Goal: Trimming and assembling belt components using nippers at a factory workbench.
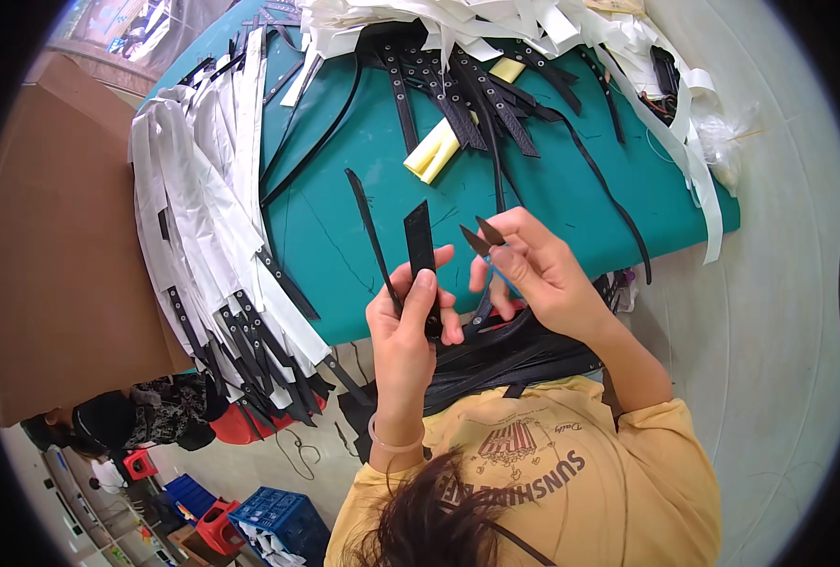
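Note:
My left hand (403, 317) is closed around a black strap (421, 241), its slanted end sticking up past the thumb. A thinner black length (371, 231) rises beside it from the same hand. In my right hand (545, 272) is a pair of thread snips (486, 240), dark blades pointing up and left, with a bit of blue at the handle. The snips are apart from the strap's upper end. Just below my hands, black material with a metal eyelet lies across my lap (496, 357). Ahead on the green table (335, 274) lie black eyelet straps (462, 109) and a yellow folded piece (432, 151).
Long white strips (193, 161) with black eyelet ends hang over the table's left edge. A large cardboard box (70, 217) stands beside them. White scraps (533, 24) are heaped at the back. A blue crate (278, 515) and another person (160, 416) are at lower left.

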Demonstrator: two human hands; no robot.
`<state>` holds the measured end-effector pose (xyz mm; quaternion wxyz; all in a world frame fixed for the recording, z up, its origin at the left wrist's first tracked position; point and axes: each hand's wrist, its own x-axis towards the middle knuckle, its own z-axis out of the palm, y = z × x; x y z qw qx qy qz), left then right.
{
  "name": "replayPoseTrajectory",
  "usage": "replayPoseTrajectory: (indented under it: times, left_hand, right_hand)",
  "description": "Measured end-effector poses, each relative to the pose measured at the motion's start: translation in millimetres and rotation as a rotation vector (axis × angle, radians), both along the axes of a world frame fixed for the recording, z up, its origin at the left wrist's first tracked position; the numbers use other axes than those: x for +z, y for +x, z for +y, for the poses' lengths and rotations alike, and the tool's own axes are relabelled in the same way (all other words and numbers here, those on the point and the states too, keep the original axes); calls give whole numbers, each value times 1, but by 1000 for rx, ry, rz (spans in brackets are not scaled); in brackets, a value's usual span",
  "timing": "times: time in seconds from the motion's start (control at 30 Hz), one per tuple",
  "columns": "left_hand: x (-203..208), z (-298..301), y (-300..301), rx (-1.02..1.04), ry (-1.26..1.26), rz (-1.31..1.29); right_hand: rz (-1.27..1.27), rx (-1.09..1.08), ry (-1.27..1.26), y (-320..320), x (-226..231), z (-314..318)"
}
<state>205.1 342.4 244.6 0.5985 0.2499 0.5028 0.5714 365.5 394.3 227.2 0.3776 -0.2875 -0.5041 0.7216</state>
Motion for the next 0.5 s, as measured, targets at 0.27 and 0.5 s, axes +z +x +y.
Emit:
replayPoseTrajectory:
  times: [0.27,0.5]
  left_hand:
    - [3,0,3,71,32,71]
    - [5,-4,4,39,3,76]
  right_hand:
    - [-252,-155,159,-7,4,2]
    - [-362,-247,204,-12,8,6]
